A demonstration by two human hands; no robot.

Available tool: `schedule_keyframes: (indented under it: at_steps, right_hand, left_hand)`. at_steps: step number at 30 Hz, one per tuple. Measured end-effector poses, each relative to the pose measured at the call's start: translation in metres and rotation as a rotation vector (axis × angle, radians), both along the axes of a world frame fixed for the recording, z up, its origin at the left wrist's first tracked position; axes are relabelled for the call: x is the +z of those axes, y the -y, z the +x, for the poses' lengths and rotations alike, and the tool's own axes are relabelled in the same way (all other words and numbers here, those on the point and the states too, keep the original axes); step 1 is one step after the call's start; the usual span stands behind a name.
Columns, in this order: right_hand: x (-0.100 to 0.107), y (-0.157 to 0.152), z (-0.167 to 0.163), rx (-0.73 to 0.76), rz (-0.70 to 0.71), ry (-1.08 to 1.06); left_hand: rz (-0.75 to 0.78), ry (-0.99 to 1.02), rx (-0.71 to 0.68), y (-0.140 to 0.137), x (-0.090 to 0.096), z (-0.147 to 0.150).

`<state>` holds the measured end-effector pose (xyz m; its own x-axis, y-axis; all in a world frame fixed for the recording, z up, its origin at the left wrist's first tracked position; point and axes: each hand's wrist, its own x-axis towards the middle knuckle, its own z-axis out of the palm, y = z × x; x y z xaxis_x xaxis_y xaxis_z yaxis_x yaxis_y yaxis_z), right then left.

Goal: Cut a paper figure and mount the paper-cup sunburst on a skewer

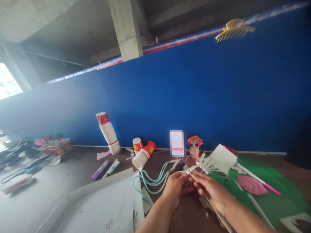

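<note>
My left hand (176,186) and my right hand (211,187) meet low in the head view, over the dark table. A thin wooden stick (215,208) runs from between the fingertips down along my right palm toward the lower edge. The right fingers are closed round the stick. My left fingers are curled together beside its upper end, by a small whitish strip (186,169); what exactly they pinch is hidden. Just beyond the hands lie white paper cut into strips (220,160) and a red-trimmed paper figure (194,147).
A pale blue cable (155,181) loops left of my hands, near a white box lid (104,204). Paper cups (144,155), a tall cup stack (108,134) and markers (100,170) stand or lie farther back. Green material (279,181) with a pink piece (252,185) spreads at right.
</note>
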<state>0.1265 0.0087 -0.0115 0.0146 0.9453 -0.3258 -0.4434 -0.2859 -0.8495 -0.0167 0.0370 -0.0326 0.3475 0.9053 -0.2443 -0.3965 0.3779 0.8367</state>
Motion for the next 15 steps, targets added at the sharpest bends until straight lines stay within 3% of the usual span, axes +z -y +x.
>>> schedule_keyframes:
  at_steps: [4,15]
  right_hand:
    - [-0.0042,0.0053,0.0042,0.008,-0.023,0.005]
    - [-0.0104,0.0101,0.0059,0.074,-0.032,0.02]
  left_hand:
    - [0.001,-0.065,0.063,0.0009,-0.0001,0.0044]
    - [0.042,-0.171,0.065,0.0038,0.0037,0.0031]
